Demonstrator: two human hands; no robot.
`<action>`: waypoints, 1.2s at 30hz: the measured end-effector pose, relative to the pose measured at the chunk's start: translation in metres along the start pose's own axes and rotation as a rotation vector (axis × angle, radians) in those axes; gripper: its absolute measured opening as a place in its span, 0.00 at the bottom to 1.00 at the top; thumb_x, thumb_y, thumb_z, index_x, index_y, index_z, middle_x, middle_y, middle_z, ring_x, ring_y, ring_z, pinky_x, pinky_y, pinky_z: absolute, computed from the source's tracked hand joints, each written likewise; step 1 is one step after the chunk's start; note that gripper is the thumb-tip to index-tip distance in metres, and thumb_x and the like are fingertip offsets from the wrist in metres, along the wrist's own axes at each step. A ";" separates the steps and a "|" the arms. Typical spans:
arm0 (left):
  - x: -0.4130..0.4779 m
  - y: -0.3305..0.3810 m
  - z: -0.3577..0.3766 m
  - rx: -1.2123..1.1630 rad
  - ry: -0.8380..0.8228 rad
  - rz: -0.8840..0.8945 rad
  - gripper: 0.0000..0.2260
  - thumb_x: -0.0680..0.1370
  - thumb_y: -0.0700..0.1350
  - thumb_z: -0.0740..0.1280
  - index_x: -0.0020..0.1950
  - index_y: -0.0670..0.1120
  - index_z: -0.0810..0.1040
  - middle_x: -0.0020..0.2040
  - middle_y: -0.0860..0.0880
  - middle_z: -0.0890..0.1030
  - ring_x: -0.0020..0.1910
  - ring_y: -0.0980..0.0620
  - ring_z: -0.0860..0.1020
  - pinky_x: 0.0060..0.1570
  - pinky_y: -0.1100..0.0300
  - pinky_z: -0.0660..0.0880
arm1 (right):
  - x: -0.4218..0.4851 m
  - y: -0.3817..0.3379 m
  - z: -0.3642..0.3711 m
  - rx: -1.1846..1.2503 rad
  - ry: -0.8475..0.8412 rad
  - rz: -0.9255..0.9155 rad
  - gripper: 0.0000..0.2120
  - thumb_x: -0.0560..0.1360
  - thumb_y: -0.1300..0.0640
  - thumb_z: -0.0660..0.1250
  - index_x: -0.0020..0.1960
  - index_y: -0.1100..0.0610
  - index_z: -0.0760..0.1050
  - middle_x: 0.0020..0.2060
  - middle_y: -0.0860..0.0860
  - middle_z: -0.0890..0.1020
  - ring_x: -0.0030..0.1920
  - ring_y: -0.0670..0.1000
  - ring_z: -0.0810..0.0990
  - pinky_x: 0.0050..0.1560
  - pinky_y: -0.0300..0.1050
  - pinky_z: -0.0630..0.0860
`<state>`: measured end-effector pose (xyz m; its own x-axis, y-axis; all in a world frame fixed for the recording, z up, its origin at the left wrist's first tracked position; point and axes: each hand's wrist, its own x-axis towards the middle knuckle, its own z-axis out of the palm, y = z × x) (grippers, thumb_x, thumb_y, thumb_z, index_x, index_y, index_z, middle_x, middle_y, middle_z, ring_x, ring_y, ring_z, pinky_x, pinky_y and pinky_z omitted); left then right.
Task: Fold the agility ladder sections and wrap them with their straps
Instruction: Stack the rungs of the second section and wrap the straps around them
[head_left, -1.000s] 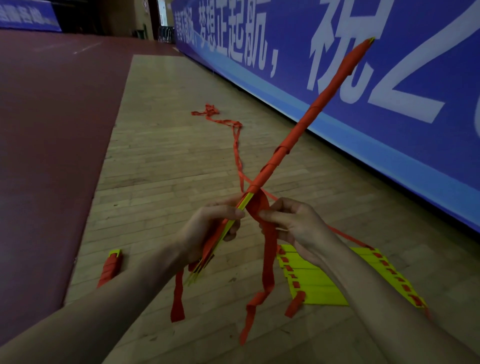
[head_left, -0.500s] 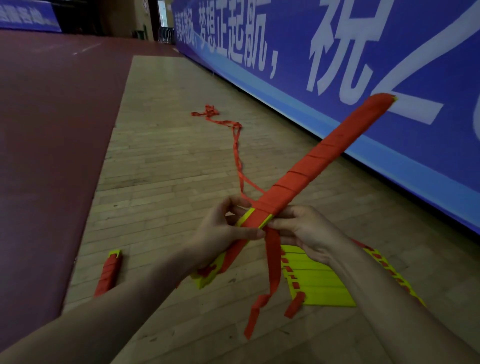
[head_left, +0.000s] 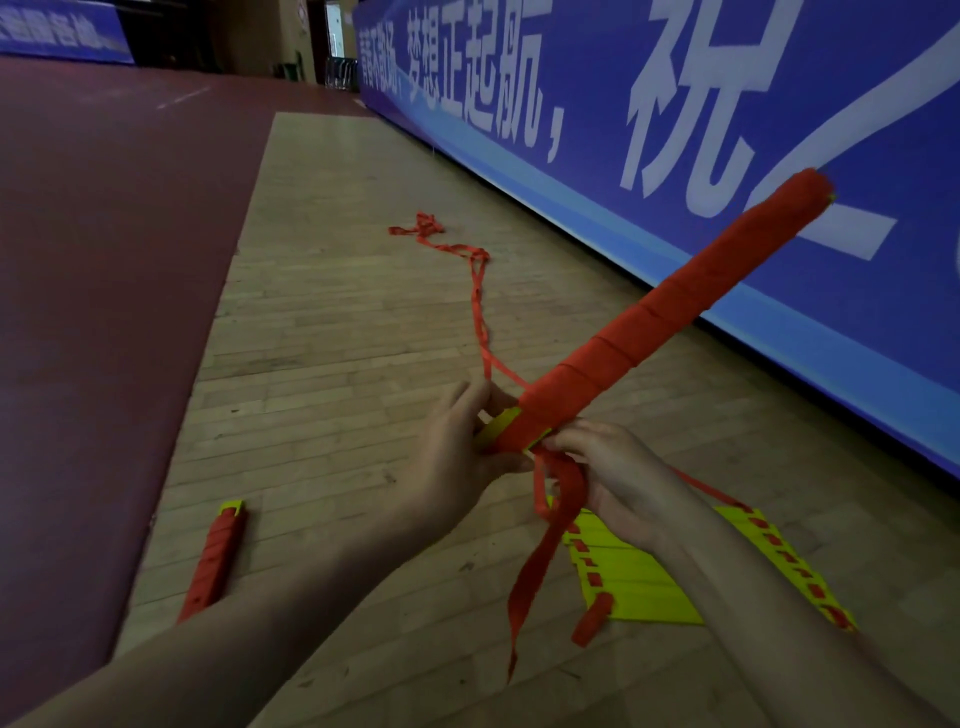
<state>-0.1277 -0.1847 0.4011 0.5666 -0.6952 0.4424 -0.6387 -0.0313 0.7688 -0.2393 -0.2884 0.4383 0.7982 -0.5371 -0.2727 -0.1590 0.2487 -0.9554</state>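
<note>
Left hand fingers clasp the ladder bundle near its end; right hand pinches the strap just below.

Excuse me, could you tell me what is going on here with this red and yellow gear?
A person is packing up an agility ladder. Their left hand grips the near end of a folded ladder bundle, mostly wrapped, while the right hand pinches the red strap beside the last wrap, its tail hanging loose. A second bundle, already wrapped, lies on the wooden floor to the left; a flat ladder section lies to the right, not yet wrapped.
</note>
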 end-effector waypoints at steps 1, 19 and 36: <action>-0.001 -0.001 0.001 0.029 0.019 0.038 0.21 0.63 0.43 0.80 0.48 0.54 0.73 0.49 0.55 0.72 0.43 0.53 0.75 0.43 0.58 0.76 | 0.000 0.000 0.001 0.021 0.000 0.017 0.07 0.76 0.66 0.62 0.43 0.59 0.78 0.29 0.50 0.78 0.26 0.44 0.76 0.32 0.43 0.68; -0.004 0.001 0.006 0.126 0.047 0.199 0.18 0.68 0.39 0.76 0.53 0.46 0.72 0.50 0.58 0.66 0.45 0.59 0.70 0.42 0.61 0.70 | 0.011 0.009 0.016 0.264 0.119 -0.114 0.06 0.77 0.60 0.65 0.43 0.60 0.78 0.25 0.47 0.78 0.23 0.42 0.72 0.26 0.35 0.70; 0.004 0.000 -0.027 -0.656 -0.107 -0.437 0.16 0.66 0.28 0.74 0.51 0.38 0.78 0.43 0.44 0.85 0.36 0.53 0.81 0.36 0.63 0.77 | 0.016 0.005 -0.001 0.049 -0.056 -0.124 0.08 0.79 0.66 0.57 0.48 0.62 0.75 0.36 0.51 0.79 0.25 0.43 0.64 0.26 0.35 0.57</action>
<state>-0.1111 -0.1681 0.4160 0.6209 -0.7837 0.0167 0.0856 0.0889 0.9924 -0.2278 -0.2970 0.4294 0.8414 -0.5206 -0.1448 -0.0297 0.2230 -0.9744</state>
